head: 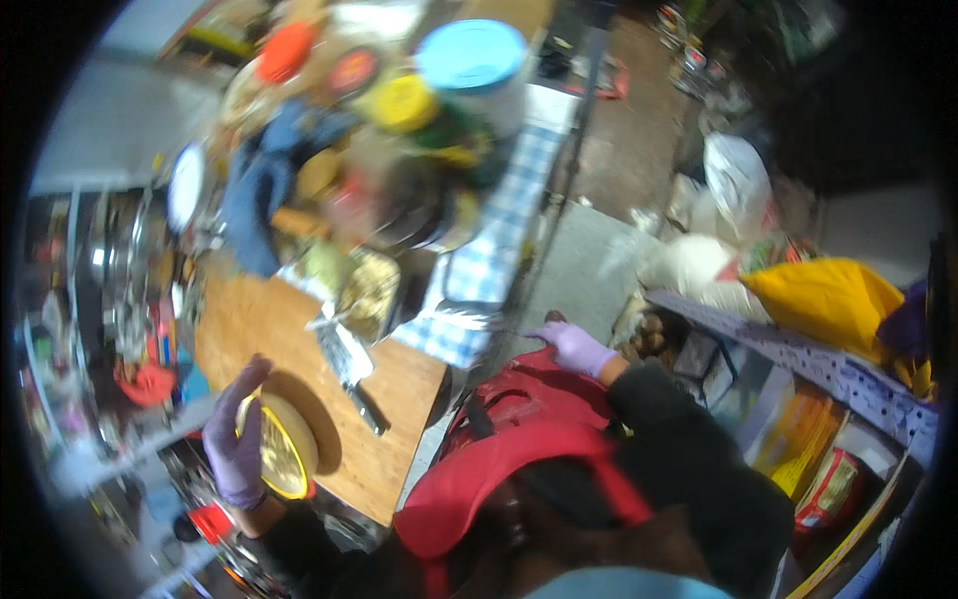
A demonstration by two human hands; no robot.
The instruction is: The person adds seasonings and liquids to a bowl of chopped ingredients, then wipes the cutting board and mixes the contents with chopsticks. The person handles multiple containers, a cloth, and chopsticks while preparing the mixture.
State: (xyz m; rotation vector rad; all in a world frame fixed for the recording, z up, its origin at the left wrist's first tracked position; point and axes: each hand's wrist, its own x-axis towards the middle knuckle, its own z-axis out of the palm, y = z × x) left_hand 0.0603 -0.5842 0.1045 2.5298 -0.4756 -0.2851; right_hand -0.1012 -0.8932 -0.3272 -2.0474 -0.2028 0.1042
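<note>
My left hand [233,449], in a purple glove, grips the side of a bowl [305,438] with a yellow rim. The bowl holds pale chopped pieces [278,453] and looks tilted over the wooden board [299,318]. Right of it lies a cleaver [346,356] with a black handle, its blade towards a metal container [374,296] of chopped food. My right hand [572,348], also gloved, is above my red apron [539,397], fingers apart, with nothing plainly held. One of its fingertips looks dark and is blurred.
Behind the board stand blurred jars, a tub with a blue lid [471,56] and a dark blue cloth [258,195]. A checked cloth [486,247] runs along the table edge. At right are a shelf edge [793,344], a yellow bag [831,303] and packets; a crowded rack fills the left.
</note>
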